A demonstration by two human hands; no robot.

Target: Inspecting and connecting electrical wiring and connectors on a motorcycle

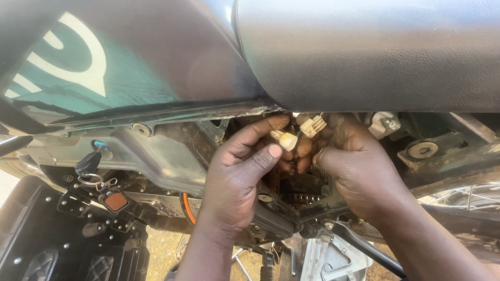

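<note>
I look at the side of a motorcycle, under its black seat and the dark tank panel with a teal and white graphic. My left hand reaches into the open frame bay and pinches a small cream plug connector between thumb and fingers. My right hand holds a second white connector just right of the first. The two connectors are close together but apart. Their wires run back into the dark bay behind my fingers and are mostly hidden.
A key with a ring and an orange tag hangs from a lock at the left. A black side cover sits lower left. A bolt and washer sit on the frame at right. Wheel spokes show behind.
</note>
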